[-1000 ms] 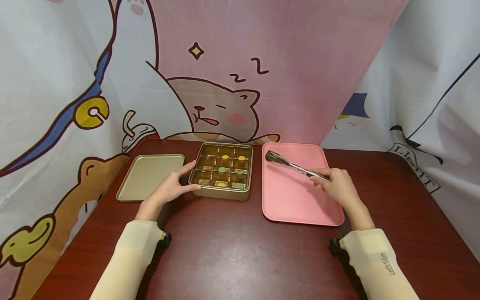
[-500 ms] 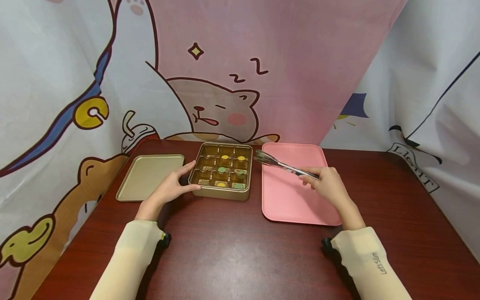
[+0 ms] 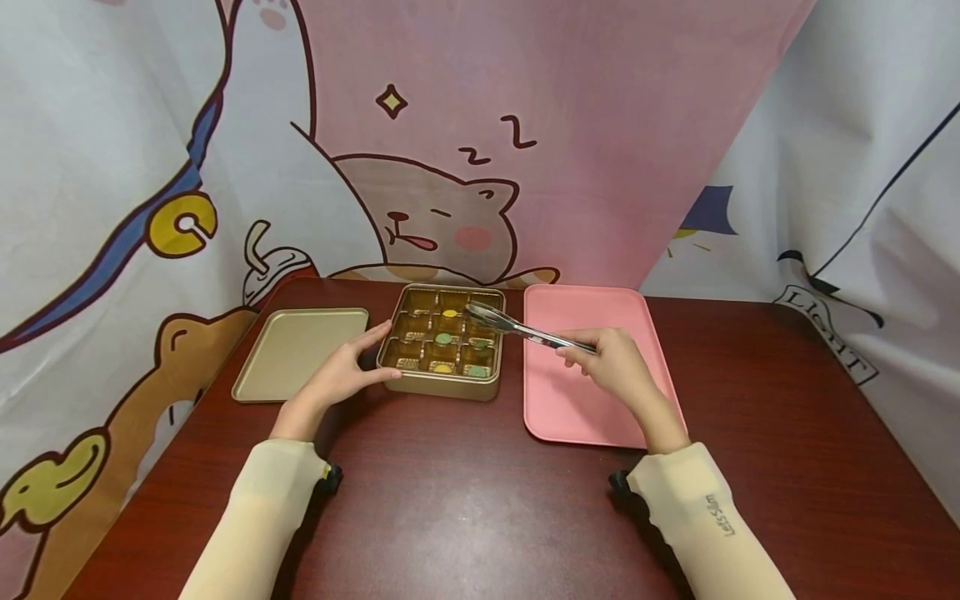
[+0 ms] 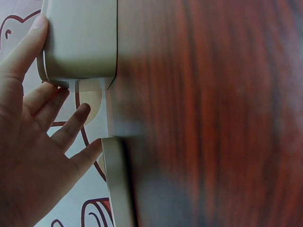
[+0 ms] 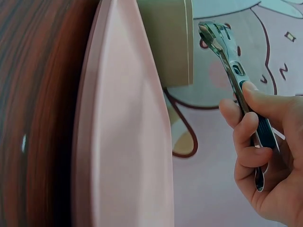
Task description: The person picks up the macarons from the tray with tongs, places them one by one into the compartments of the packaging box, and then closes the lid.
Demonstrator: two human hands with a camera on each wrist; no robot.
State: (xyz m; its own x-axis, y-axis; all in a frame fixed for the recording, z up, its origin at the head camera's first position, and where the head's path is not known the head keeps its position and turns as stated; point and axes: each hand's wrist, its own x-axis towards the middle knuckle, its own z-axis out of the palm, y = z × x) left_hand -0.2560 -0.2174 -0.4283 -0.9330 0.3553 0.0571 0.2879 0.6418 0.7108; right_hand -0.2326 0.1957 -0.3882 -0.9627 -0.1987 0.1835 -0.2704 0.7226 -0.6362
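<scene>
A square gold tin (image 3: 442,386) has an insert with several compartments, some with small yellow or green pieces (image 3: 444,339) in them. My left hand (image 3: 339,377) rests on its front left corner, thumb at the front wall and straight, spread fingers along the left side. In the left wrist view, thumb and fingertips touch the tin (image 4: 80,47). My right hand (image 3: 617,364) grips metal tongs (image 3: 525,331) by the handle. The tongs' head hangs over the tin's right column and hides part of it. In the right wrist view, the fingers curl round the tongs (image 5: 236,71).
A pink tray (image 3: 577,417) lies right of the tin, beneath my right hand. Left of the tin lies a flat gold lid (image 3: 277,354), close to my left hand. A printed cloth (image 3: 600,125) stands behind the dark wooden table (image 3: 480,517).
My right hand has carried the tongs leftward from above the pink tray until their head is over the tin. My left hand and the tin have stayed in place.
</scene>
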